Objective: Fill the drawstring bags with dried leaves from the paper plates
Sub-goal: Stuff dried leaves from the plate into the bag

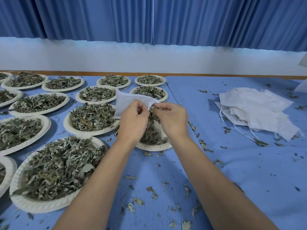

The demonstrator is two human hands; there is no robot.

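While you look down through the head camera, your left hand (132, 120) pinches the open edge of a white drawstring bag (126, 102), thumb and forefinger closed on the cloth and the other fingers curled under. The bag hangs slanted, its body running off toward ten o'clock from your knuckles. Your right hand (172, 120) is bunched round a clump of dried leaves (153, 113), its fingertips grasping the clump right at the bag's mouth, so your two hands nearly meet. Just below them, at six o'clock, a paper plate (154, 147) with some leaves in it sits on the table, largely hidden by your wrists. From seven round to eleven o'clock you have full plates (38, 207) heaped with leaves, set close together in rows. Well apart at three o'clock lies a stack of empty bags (254, 110), their strings trailing loose. Leaf crumbs (149, 191) are strewn over the blue tablecloth (240, 171), thickest between your forearms at six o'clock. At twelve o'clock a blue curtain (99, 19) hangs above a white wall (149, 58).
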